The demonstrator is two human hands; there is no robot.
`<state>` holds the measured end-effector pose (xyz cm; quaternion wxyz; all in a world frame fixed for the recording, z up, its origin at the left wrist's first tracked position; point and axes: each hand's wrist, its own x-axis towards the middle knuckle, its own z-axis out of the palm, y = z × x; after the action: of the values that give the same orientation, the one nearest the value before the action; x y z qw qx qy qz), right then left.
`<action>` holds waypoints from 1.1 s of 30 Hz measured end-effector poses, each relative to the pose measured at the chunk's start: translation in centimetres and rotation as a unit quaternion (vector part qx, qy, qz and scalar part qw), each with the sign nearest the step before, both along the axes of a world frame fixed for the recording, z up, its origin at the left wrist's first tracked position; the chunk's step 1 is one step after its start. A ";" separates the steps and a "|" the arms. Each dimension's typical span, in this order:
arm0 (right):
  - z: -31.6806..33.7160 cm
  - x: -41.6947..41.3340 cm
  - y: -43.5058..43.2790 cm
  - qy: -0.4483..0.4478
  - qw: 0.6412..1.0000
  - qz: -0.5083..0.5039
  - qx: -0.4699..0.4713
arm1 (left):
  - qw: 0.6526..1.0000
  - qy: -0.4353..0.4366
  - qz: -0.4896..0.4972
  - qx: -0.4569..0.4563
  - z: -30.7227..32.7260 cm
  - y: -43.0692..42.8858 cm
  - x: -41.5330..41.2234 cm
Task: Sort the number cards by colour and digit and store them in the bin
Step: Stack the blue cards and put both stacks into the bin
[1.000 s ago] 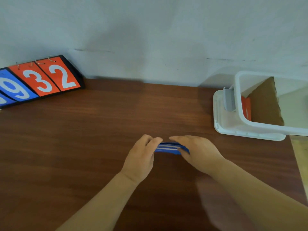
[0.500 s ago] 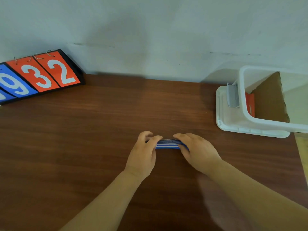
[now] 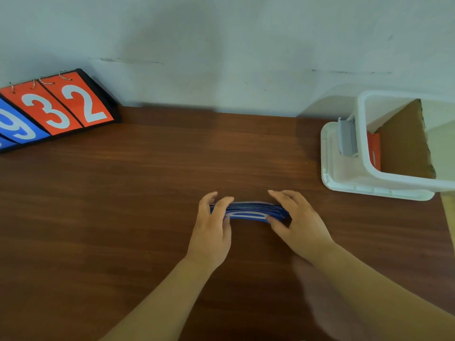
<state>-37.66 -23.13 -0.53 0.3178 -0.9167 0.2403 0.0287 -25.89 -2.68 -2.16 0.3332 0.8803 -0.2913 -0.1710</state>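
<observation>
Pinched between left hand (image 3: 213, 232) and right hand (image 3: 300, 225), one at each end, fingers curled over the far edge and thumbs pressed on the near face: a thin stack of blue cards (image 3: 248, 212), glossy, bowed slightly upward in the middle, with a white digit stretched flat across the nearest card. Set near the middle of a dark brown table (image 3: 147, 217), wood-grained, smooth and faintly shiny; touching it or just above it, cannot tell.

At far right, a white plastic bin (image 3: 363, 148) with a thick rounded rim, seated on a flat white base piece (image 3: 344, 178) bearing a ribbed grey clip (image 3: 347, 139). Inside, a brown cardboard divider (image 3: 403, 148) with a ragged edge and, just left of it, an upright orange card (image 3: 374, 151).

At far left by the wall, a black-framed flip scoreboard (image 3: 61, 107) on wire rings: orange panels reading 3 and 2, a blue one reading 9. Behind, a pale matt wall (image 3: 221, 45), faintly scuffed.
</observation>
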 end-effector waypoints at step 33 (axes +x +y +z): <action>-0.5 1.0 0.8 -0.015 0.998 0.068 0.010 | 0.998 0.055 -0.021 0.020 1.0 -1.7 0.6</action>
<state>-36.61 -22.38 -1.04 0.3282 -0.9280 0.1722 0.0392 -25.24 -4.35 -1.16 0.3270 0.8697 -0.2878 -0.2322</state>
